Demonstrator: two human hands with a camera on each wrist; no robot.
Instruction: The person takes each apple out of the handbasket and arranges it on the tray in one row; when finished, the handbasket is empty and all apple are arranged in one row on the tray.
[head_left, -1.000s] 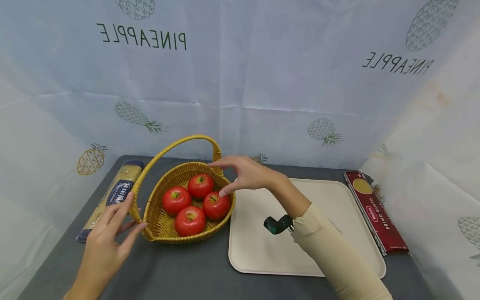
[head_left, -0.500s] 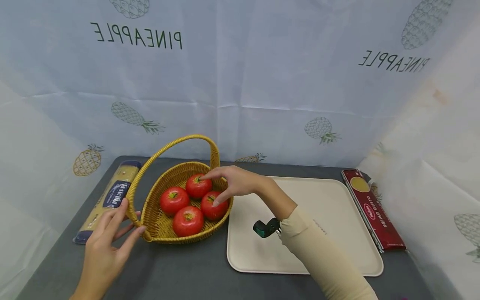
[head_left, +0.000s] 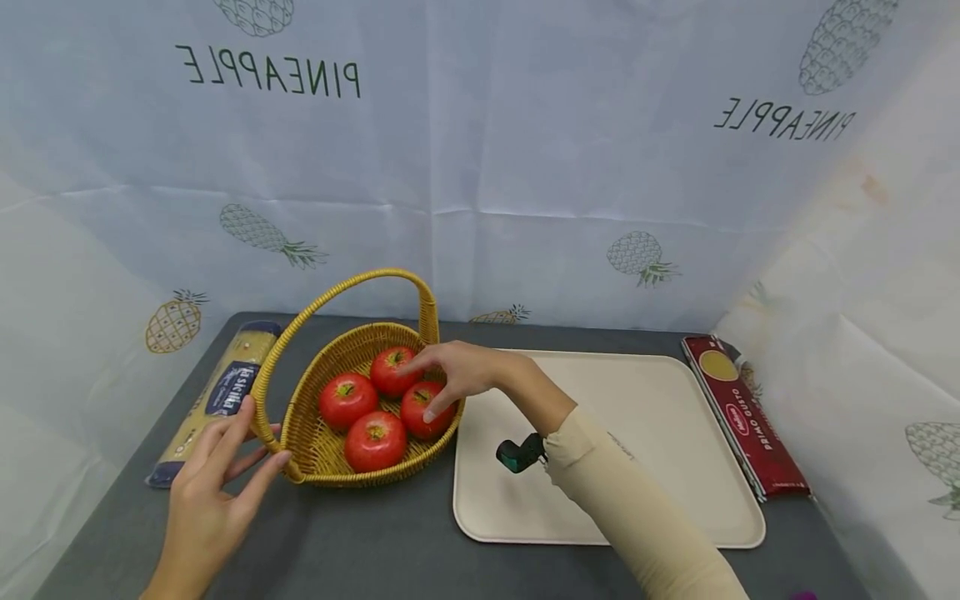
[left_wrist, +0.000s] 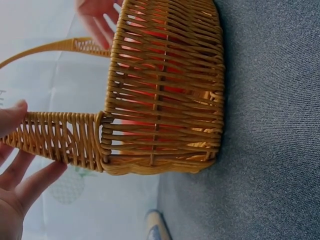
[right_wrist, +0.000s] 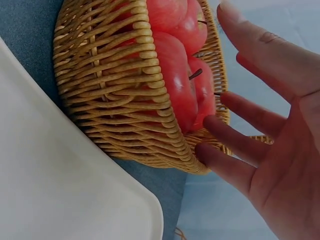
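A yellow wicker basket with an arched handle holds several red apples. My left hand grips the foot of the handle on the basket's left side. In the left wrist view its thumb lies on one side of the woven handle and the fingers on the other. Over the basket's right rim reaches my right hand, fingers spread above the rightmost apple. In the right wrist view the right hand has nothing in its grasp, its fingertips close to the rim and the apples.
To the basket's right lies a cream tray, partly under my right forearm. A red packet is along the tray's right edge. Behind my left hand lies a pasta packet. A pineapple-print curtain hangs at the back of the grey table.
My right hand has moved left and down, from the basket's right rim to just over the right-hand apples. The left hand stays at the handle. The view has shifted slightly.
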